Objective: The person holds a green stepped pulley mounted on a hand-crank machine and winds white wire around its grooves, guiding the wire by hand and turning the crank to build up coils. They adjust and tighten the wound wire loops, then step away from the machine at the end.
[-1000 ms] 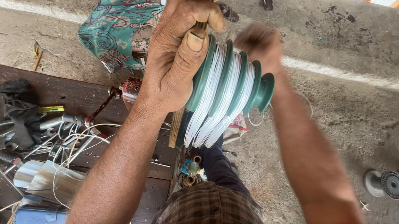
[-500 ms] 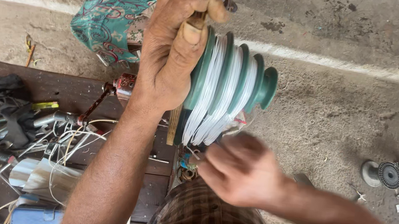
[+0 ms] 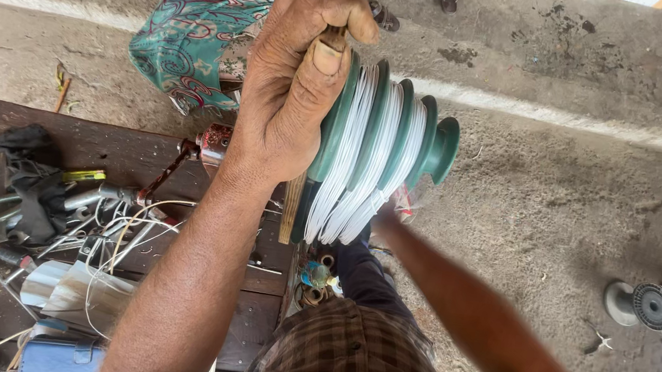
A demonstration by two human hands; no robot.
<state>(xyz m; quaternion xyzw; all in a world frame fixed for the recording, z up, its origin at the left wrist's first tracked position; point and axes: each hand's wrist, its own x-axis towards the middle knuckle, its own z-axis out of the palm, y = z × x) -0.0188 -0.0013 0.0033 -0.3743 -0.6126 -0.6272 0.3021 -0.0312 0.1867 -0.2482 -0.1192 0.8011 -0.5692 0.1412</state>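
Note:
My left hand is shut around a wooden handle at the end of a green stepped winding former. It holds the former up in front of me. Coils of white wire fill the grooves of the former. My right arm reaches forward from the lower right. My right hand is blurred and sits just under the lower edge of the white coils. The coils partly hide it, so its fingers cannot be made out.
A dark wooden bench at the left carries metal tools, loose white wires and a bent metal sheet. A patterned teal cloth lies beyond it. On the concrete floor at right lie a black spool and small parts.
My right hand has left the far side of the former, swung down in front of my body and come up under the white coils. The left hand keeps its grip.

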